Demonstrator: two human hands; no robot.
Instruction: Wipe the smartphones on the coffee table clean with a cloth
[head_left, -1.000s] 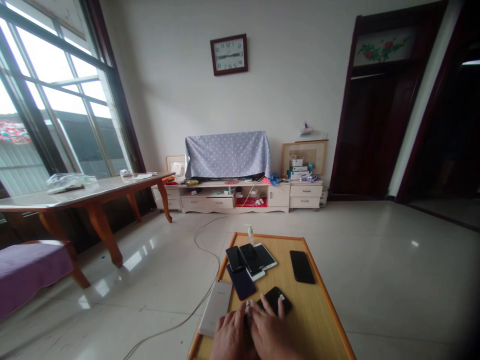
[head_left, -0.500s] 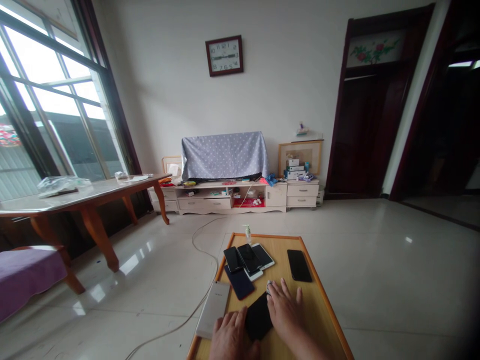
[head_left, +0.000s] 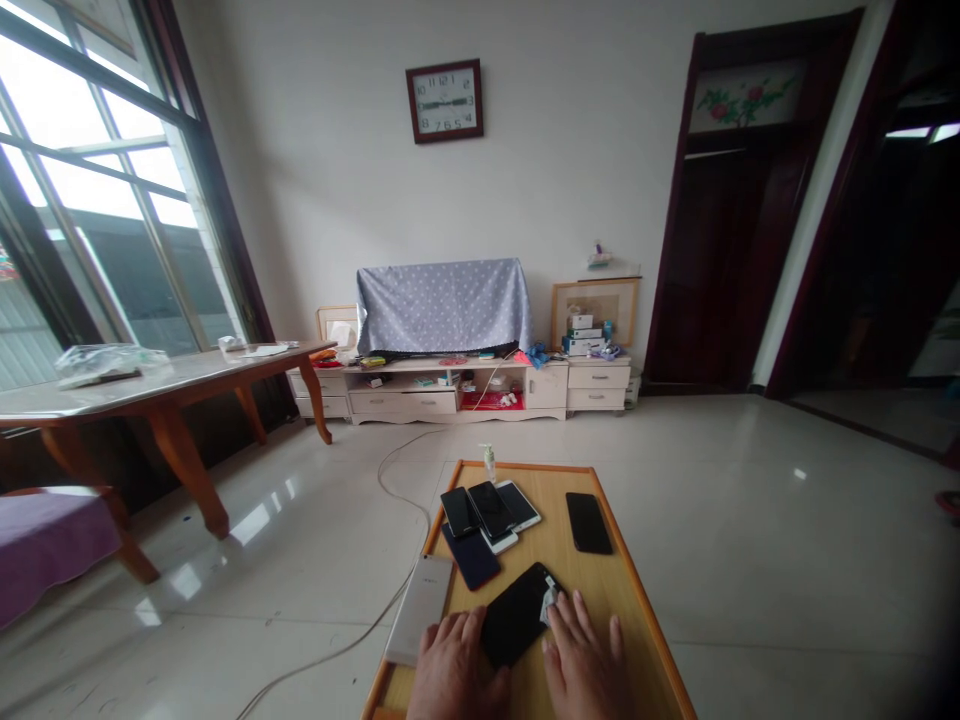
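A black phone [head_left: 517, 615] lies slanted on the small wooden table [head_left: 641, 625] in front of me. My left hand [head_left: 454, 660] holds it at its left edge, fingers close together and the thumb near its lower end. On the right edge of the screen, my right hand [head_left: 581, 655] presses a small grey-white cloth [head_left: 549, 600] under its fingertips. Left of the phone, a silver phone [head_left: 420, 610] lies face down, close to my left hand. Beyond are a dark blue phone [head_left: 472, 558] and a pile of several black and white phones [head_left: 493, 510].
Another black phone [head_left: 589, 523] lies at the table's right side. A small pump bottle [head_left: 490, 462] stands at the far edge. A cable [head_left: 360, 635] runs over the floor at left. Further off are a larger table [head_left: 161, 385] and a low white cabinet [head_left: 405, 402].
My right hand has moved down and toward me along the phone with the cloth, uncovering the phone's upper end. My left hand stays at the phone's left edge. The view has shifted slightly.
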